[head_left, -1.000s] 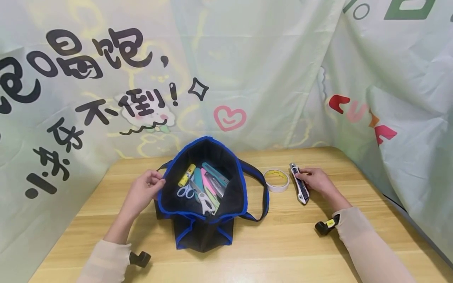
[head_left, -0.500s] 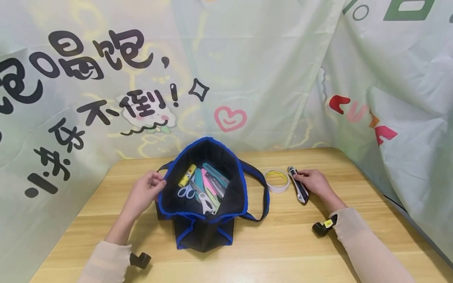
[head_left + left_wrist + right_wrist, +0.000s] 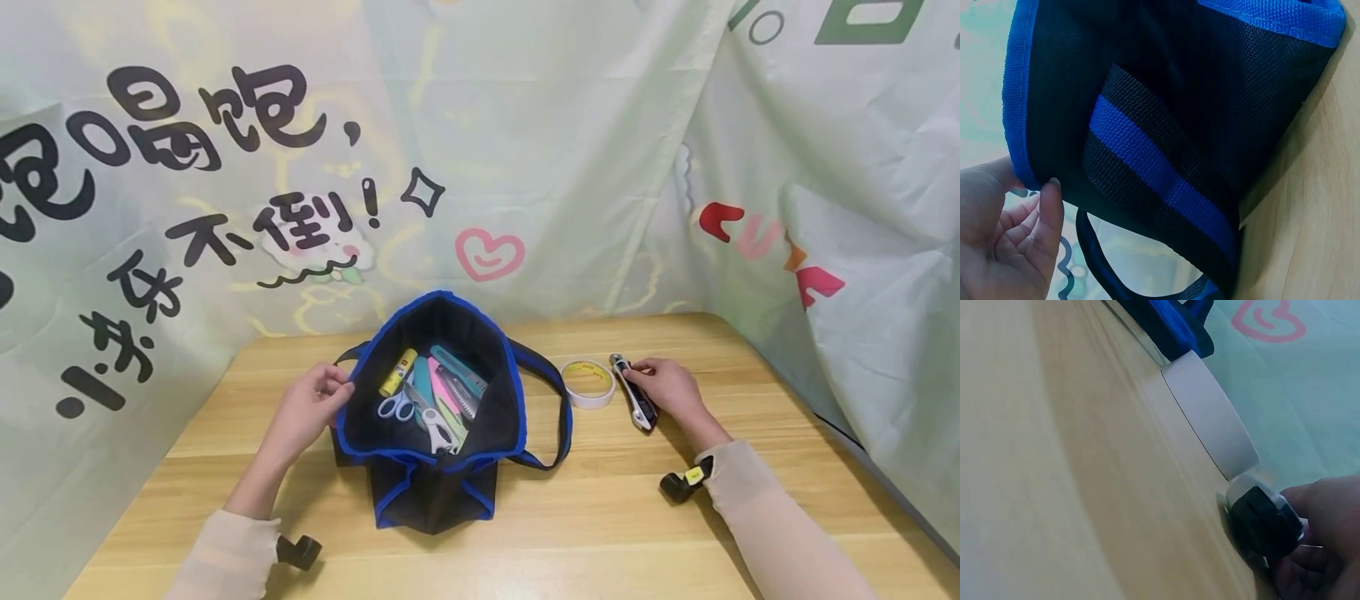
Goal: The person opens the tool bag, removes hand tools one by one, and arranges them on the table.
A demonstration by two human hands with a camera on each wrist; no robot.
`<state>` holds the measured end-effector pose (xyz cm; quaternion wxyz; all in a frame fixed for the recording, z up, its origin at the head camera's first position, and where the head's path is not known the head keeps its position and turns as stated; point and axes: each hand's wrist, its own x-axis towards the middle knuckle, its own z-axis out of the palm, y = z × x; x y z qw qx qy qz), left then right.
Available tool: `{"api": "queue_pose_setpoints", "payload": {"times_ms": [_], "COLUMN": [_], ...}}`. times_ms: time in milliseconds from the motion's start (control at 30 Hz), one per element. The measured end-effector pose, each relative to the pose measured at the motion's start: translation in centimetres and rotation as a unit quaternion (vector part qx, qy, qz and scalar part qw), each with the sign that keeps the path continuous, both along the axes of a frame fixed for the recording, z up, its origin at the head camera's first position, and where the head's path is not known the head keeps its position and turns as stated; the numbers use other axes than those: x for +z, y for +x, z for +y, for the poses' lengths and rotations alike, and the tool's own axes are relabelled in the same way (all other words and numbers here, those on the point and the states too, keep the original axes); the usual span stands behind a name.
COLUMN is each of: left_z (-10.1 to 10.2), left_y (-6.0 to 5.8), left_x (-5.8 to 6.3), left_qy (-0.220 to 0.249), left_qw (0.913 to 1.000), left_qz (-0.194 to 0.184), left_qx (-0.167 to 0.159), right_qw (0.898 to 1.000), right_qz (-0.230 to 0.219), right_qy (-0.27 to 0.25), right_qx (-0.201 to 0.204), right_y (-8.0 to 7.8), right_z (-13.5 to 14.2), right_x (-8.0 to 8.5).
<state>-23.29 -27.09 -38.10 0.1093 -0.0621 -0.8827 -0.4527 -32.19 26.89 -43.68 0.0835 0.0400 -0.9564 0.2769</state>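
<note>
A black fabric tote bag (image 3: 442,500) with blue edging stands in the middle of the table, its mouth facing up toward me. My left hand (image 3: 300,412) pinches the bag's left rim between thumb and fingers, seen closely in the left wrist view at the blue binding (image 3: 1019,94). Over on the right, my right hand (image 3: 671,392) holds a white and black utility knife (image 3: 640,408) at its side. In the right wrist view the rounded end of the knife faces the camera, low over the wood, with fingertips (image 3: 1297,500) behind it.
Inside the bag lie a yellow glue stick (image 3: 398,372), white-handled scissors (image 3: 437,429), light-blue-handled scissors (image 3: 396,406) and several coloured cutters. A tape roll (image 3: 592,402) lies between the bag's right strap (image 3: 561,417) and the knife. Printed curtain (image 3: 570,167) encloses the table's back and sides.
My right hand has shifted slightly left, and the knife's upper end has moved a little left and nearer with it. The left hand and the bag stay nearly still.
</note>
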Motion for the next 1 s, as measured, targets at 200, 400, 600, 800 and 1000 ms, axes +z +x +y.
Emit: {"api": "queue_pose_setpoints", "payload": {"times_ms": [200,400,600,800,1000], "left_z": [0.0,0.1,0.3,0.2,0.2], "left_y": [0.1,0.1,0.1,0.2,0.2], "left_x": [0.0,0.0,0.0,-0.2,-0.1], "left_qy": [0.002,0.004,0.005,0.007,0.003], "left_qw": [1.0000,1.0000,1.0000,1.0000,1.0000], "left_qz": [-0.002,-0.002,-0.005,-0.005,-0.002], "left_qx": [0.000,-0.001,0.000,0.000,0.000], "right_qw": [1.000,1.000,1.000,1.000,1.000], "right_qz": [-0.018,-0.017,-0.015,-0.023,0.001], "right_qy": [-0.008,-0.008,-0.003,-0.003,-0.003], "right_qx": [0.016,0.024,0.017,0.015,-0.003], "right_y": [0.1,0.3,0.3,0.4,0.7], "right_z": [0.4,0.5,0.4,0.3,0.1], "right_x": [0.1,0.1,0.0,0.2,1.1]}}
